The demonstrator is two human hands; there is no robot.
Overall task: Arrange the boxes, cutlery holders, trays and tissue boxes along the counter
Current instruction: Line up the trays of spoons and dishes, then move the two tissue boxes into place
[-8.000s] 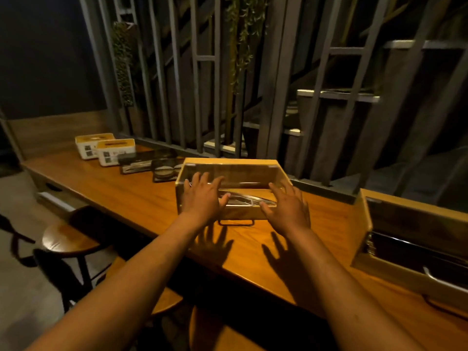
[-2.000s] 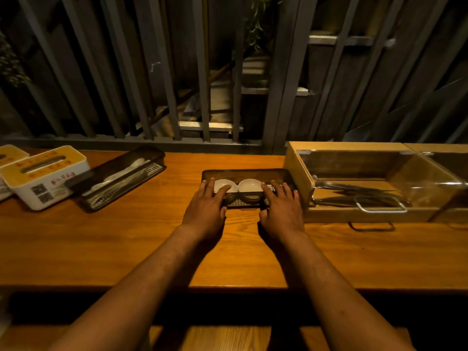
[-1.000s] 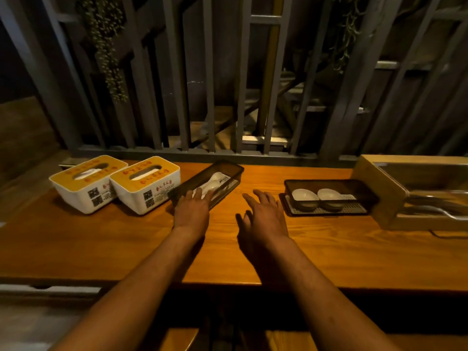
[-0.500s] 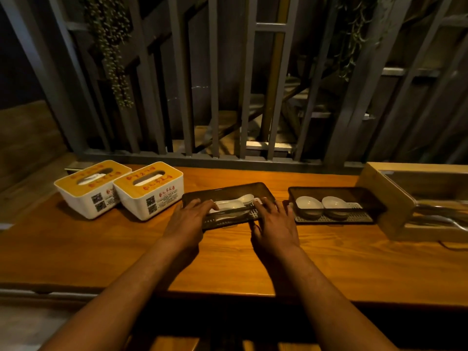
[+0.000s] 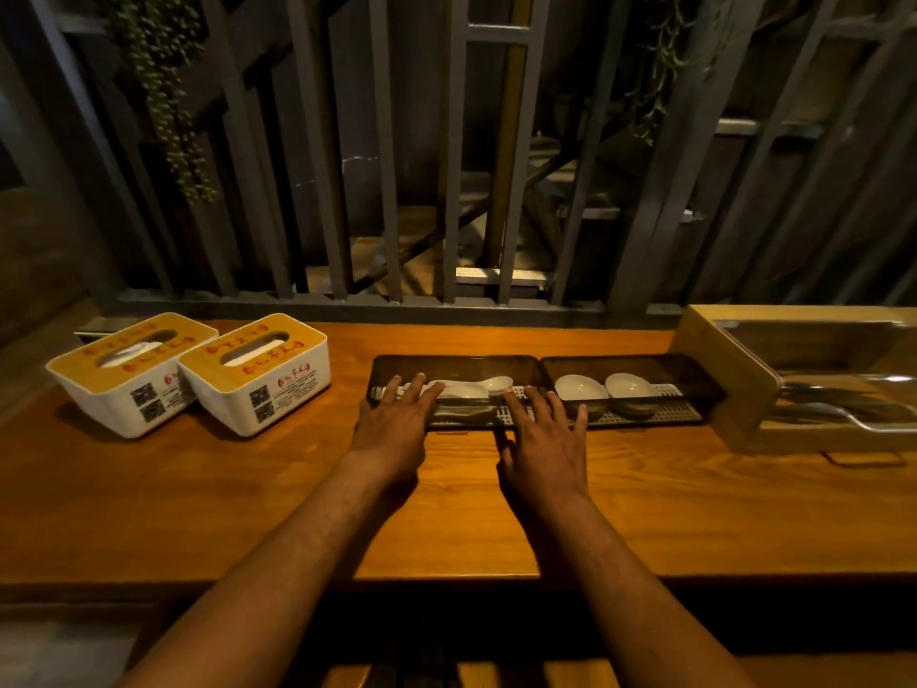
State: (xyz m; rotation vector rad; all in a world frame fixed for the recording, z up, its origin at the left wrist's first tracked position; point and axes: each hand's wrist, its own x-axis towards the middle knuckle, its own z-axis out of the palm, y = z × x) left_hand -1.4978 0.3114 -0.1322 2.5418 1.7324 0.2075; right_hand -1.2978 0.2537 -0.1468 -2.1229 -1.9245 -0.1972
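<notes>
Both grips lie flat with straight fingers on the spoon tray (image 5: 454, 369), left hand (image 5: 397, 419) at its left end, right hand (image 5: 546, 432) at its right, clasping nothing. Its long axis runs along the surface's far edge, end-on against the bowl tray (image 5: 694, 384). Inside: white spoons; beside it, two small bowls. Tissue boxes (image 5: 258, 374) sit well left, skewed.

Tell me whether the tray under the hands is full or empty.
Neither: the tray holds a few white spoons, with bare grid showing. Both hands, left and right, rest flat on its front edge.
</notes>
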